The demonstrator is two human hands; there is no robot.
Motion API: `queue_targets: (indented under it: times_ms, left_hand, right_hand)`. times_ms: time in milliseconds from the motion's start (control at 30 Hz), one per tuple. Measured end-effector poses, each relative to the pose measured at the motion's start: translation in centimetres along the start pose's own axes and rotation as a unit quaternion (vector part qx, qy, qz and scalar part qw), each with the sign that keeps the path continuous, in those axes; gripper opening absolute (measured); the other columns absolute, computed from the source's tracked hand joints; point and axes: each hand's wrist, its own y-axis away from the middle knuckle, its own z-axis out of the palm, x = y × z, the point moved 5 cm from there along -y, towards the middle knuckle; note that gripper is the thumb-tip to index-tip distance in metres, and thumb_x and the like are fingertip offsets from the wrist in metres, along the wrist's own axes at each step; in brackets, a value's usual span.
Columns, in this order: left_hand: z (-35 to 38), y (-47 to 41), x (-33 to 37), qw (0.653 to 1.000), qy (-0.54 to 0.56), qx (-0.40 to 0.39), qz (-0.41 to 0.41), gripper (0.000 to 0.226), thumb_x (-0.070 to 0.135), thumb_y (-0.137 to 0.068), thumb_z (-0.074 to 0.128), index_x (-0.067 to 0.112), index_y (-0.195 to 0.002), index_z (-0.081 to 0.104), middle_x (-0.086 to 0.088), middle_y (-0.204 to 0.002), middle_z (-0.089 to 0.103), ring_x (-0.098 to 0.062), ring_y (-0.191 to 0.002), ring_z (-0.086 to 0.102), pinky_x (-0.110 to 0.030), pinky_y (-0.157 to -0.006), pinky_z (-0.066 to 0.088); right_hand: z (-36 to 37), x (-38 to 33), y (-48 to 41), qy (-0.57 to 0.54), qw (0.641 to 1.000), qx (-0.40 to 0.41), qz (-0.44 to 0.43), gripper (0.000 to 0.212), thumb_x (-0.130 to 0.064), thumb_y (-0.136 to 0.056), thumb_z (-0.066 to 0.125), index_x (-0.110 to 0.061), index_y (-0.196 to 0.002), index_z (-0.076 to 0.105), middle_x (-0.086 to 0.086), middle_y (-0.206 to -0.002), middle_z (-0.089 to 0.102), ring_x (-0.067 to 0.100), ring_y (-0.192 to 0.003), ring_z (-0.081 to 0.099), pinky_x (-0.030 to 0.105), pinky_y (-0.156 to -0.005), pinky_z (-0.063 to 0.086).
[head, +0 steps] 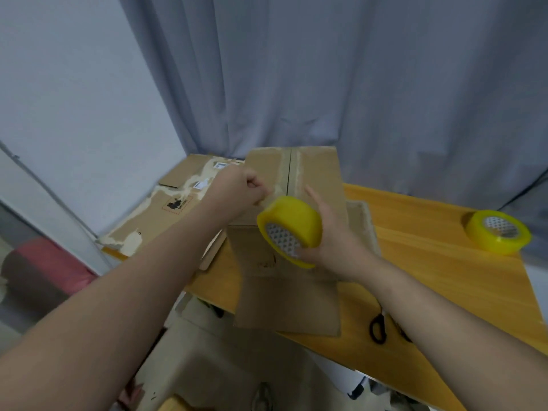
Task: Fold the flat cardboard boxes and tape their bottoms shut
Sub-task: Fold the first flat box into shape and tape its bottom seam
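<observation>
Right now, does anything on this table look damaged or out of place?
Yes: the flat cardboard at the table's far left has torn, peeling surface strips, and the scissors lie near the table's front edge.

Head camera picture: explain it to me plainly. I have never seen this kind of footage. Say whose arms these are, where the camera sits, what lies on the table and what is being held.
There is no machine here. The camera is worn on a person's head and looks down at their own two bare hands.

The right hand holds a yellow tape roll. The left hand is closed, apparently pinching the tape's loose end.

Both work over a folded cardboard box, bottom flaps up, standing on a wooden table. Flat cardboard boxes lie at the table's left, a second tape roll at the right, and black scissors near the right forearm. A grey curtain hangs behind.
</observation>
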Motion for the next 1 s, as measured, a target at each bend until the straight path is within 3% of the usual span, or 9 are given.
queue_targets:
  times_ms: [67, 133, 233, 400, 533, 733, 867, 933, 1000]
  left_hand:
    - [-1.4, 0.0, -0.8, 0.995, 0.088, 0.032, -0.03, 0.016, 0.007, -0.084, 0.067, 0.003, -0.069, 0.065, -0.005, -0.061, 0.058, -0.012, -0.058, 0.052, -0.028, -0.06, 0.044]
    - [-3.0, 0.0, -2.9, 0.966, 0.222, 0.086, -0.095, 0.02, 0.005, -0.086, 0.065, 0.003, -0.067, 0.061, -0.006, -0.06, 0.054, -0.003, -0.045, 0.049, -0.018, -0.052, 0.044]
    - [-3.4, 0.2, -5.7, 0.943, 0.278, 0.093, -0.159, 0.02, 0.009, -0.09, 0.063, 0.006, -0.07, 0.059, -0.007, -0.065, 0.055, 0.001, -0.041, 0.051, -0.01, -0.047, 0.044]
    - [-1.6, 0.7, -10.3, 0.895, 0.355, 0.12, -0.243, 0.012, 0.013, -0.089, 0.065, 0.007, -0.08, 0.061, -0.007, -0.076, 0.06, -0.013, -0.063, 0.055, -0.022, -0.059, 0.046]
    - [-0.4, 1.4, -14.4, 0.884, 0.357, 0.112, -0.28, 0.012, 0.016, -0.088, 0.066, 0.007, -0.081, 0.064, -0.008, -0.078, 0.063, -0.015, -0.065, 0.056, -0.023, -0.058, 0.046]
    - [1.9, 1.6, -19.7, 0.864, 0.357, 0.097, -0.341, 0.016, 0.019, -0.089, 0.067, 0.007, -0.078, 0.064, -0.005, -0.075, 0.063, -0.015, -0.066, 0.057, -0.026, -0.06, 0.049]
    - [3.6, 1.7, -22.0, 0.863, 0.347, 0.062, -0.362, 0.018, 0.027, -0.086, 0.069, 0.012, -0.076, 0.066, -0.005, -0.076, 0.066, -0.02, -0.075, 0.061, -0.041, -0.082, 0.053]
    - [4.4, 1.6, -22.5, 0.865, 0.344, 0.048, -0.361, 0.019, 0.028, -0.087, 0.068, 0.012, -0.077, 0.065, -0.005, -0.078, 0.065, -0.019, -0.075, 0.06, -0.041, -0.084, 0.052]
    - [5.0, 1.5, -22.6, 0.862, 0.353, 0.039, -0.361, 0.02, 0.028, -0.088, 0.067, 0.009, -0.082, 0.065, -0.004, -0.078, 0.063, -0.015, -0.072, 0.058, -0.035, -0.076, 0.052]
  right_hand:
    - [-2.5, 0.3, -0.7, 0.007, 0.998, 0.065, -0.009, 0.104, -0.026, -0.063, 0.08, -0.043, -0.145, 0.018, -0.01, -0.107, 0.054, 0.025, -0.1, 0.055, 0.029, -0.076, 0.04]
    - [-5.3, 0.3, -1.3, 0.064, 0.993, 0.096, -0.021, 0.09, -0.032, -0.062, 0.078, -0.045, -0.136, 0.028, -0.01, -0.095, 0.05, 0.03, -0.096, 0.053, 0.032, -0.072, 0.038]
    - [-7.9, -0.5, -1.8, 0.108, 0.99, 0.088, -0.034, 0.078, -0.039, -0.063, 0.085, -0.039, -0.125, 0.04, -0.011, -0.104, 0.05, 0.026, -0.099, 0.051, 0.033, -0.076, 0.041]
    - [-6.5, -3.9, -4.4, 0.215, 0.974, 0.008, -0.067, 0.076, -0.048, -0.064, 0.082, -0.031, -0.132, 0.05, -0.002, -0.12, 0.046, 0.019, -0.114, 0.047, 0.028, -0.089, 0.038]
    - [-2.4, -6.2, -7.2, 0.389, 0.917, -0.059, -0.07, 0.077, -0.055, -0.072, 0.074, -0.031, -0.139, 0.046, -0.001, -0.109, 0.04, 0.025, -0.114, 0.047, 0.034, -0.09, 0.039]
    - [2.7, -6.7, -9.7, 0.485, 0.862, -0.13, -0.072, 0.074, -0.054, -0.078, 0.067, -0.029, -0.142, 0.04, -0.002, -0.129, 0.05, 0.024, -0.122, 0.045, 0.035, -0.094, 0.036]
    - [4.4, -7.6, -9.6, 0.47, 0.87, -0.088, -0.119, 0.064, -0.072, -0.08, 0.043, -0.023, -0.12, 0.049, -0.003, -0.116, 0.056, 0.02, -0.111, 0.052, 0.035, -0.089, 0.036]
    - [4.8, -7.9, -9.5, 0.439, 0.885, -0.06, -0.146, 0.06, -0.062, -0.087, 0.018, -0.021, -0.105, 0.058, -0.001, -0.101, 0.058, 0.023, -0.098, 0.057, 0.034, -0.081, 0.038]
    - [4.9, -7.8, -9.8, 0.435, 0.886, -0.056, -0.148, 0.058, -0.046, -0.086, 0.013, -0.017, -0.097, 0.063, 0.002, -0.094, 0.06, 0.026, -0.09, 0.058, 0.035, -0.076, 0.039]
